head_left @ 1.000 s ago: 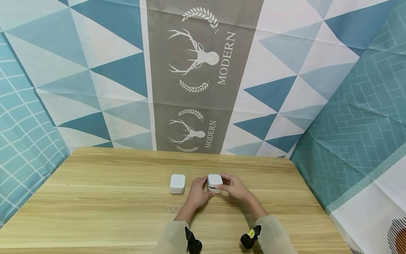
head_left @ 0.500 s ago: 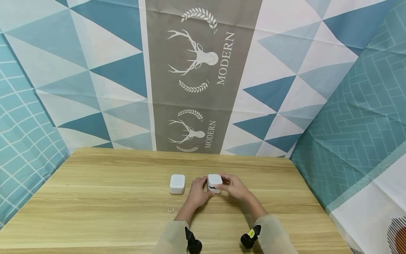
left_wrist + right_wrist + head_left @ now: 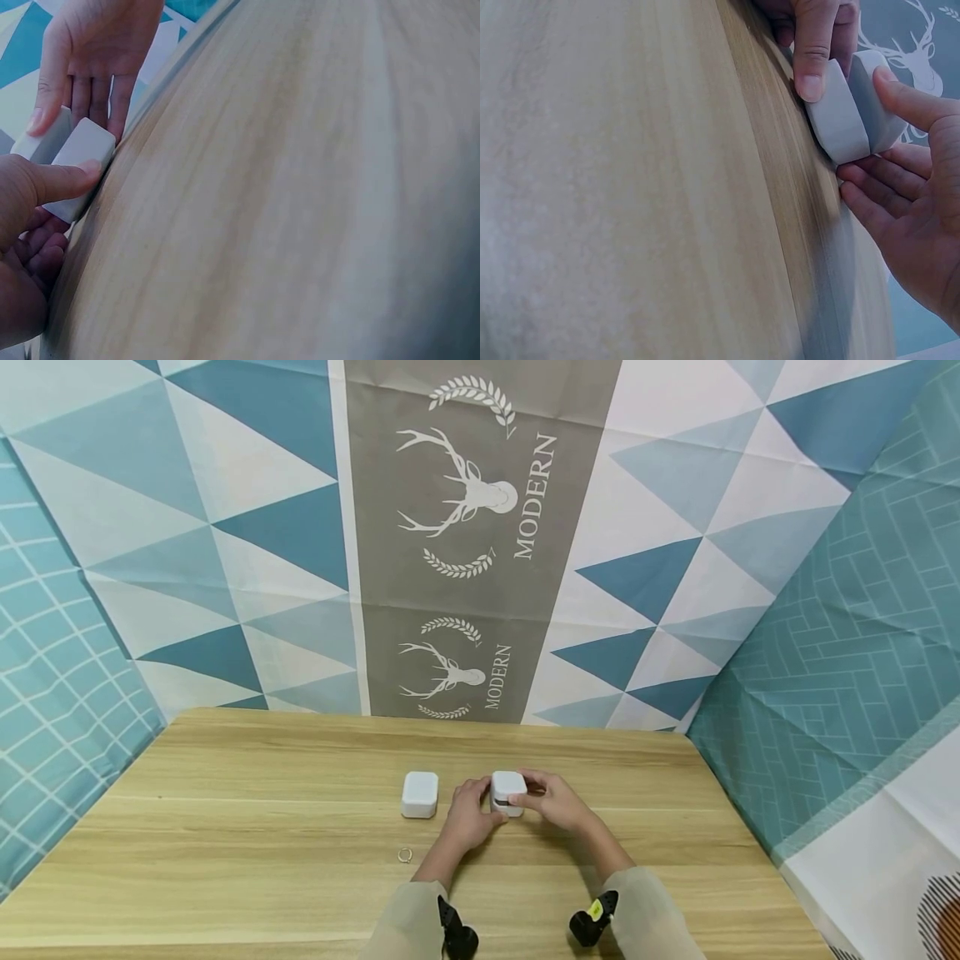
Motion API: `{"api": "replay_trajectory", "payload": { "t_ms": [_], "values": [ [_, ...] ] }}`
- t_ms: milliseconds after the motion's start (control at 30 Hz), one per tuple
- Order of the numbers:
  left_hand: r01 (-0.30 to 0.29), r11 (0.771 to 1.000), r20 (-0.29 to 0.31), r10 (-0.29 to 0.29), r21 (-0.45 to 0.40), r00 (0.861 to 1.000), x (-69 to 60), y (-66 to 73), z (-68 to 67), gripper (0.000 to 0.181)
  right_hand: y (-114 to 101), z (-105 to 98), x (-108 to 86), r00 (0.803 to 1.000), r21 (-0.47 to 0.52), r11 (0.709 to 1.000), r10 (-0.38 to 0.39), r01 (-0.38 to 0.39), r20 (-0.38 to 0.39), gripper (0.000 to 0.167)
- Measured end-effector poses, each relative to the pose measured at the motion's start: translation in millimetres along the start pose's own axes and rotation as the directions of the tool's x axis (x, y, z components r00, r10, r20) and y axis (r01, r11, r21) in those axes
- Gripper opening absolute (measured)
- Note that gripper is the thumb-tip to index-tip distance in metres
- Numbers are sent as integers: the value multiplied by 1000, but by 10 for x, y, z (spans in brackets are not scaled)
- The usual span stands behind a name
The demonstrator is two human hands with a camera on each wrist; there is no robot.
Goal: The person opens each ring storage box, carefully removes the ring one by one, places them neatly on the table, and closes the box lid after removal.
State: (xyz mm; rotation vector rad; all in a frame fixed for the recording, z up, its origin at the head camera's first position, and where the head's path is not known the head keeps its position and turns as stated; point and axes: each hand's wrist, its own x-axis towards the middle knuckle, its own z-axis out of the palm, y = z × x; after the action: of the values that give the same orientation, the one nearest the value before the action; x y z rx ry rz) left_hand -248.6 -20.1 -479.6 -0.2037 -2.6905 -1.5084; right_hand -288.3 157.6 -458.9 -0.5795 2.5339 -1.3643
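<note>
Lower centre of the head view, left grip [image 3: 467, 818] pinches the white box base [image 3: 840, 126], right grip [image 3: 557, 802] its lid [image 3: 507, 782]: uneven pull could tip it!

A left hand [image 3: 467, 820] and a right hand [image 3: 561, 803], two in all, flank one white box [image 3: 508, 783] on a single tabletop [image 3: 262, 835]. A second white box [image 3: 420, 792] sits left of the hands, making two. One ring [image 3: 406, 861] lies left of and nearer than the left hand. Two sleeves [image 3: 408, 920] and two black devices [image 3: 457, 935] lie behind the hands; beyond them, two printed deer heads [image 3: 489, 497] and four leafy sprigs [image 3: 480, 392].
</note>
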Motion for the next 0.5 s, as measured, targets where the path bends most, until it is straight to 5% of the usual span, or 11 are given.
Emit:
{"api": "replay_trajectory", "payload": {
  "t_ms": [233, 500],
  "values": [
    [-4, 1000, -5, 4, 5, 1000, 5, -10, 10, 64, -20, 1, -4, 1000, -1, 1000, -13, 13, 0, 50],
    [3, 1000, -4, -3, 2, 1000, 9, -9, 11, 64, -370, -67, -152, 999, -2, 1000, -20, 20, 38, 47]
  ]
}}
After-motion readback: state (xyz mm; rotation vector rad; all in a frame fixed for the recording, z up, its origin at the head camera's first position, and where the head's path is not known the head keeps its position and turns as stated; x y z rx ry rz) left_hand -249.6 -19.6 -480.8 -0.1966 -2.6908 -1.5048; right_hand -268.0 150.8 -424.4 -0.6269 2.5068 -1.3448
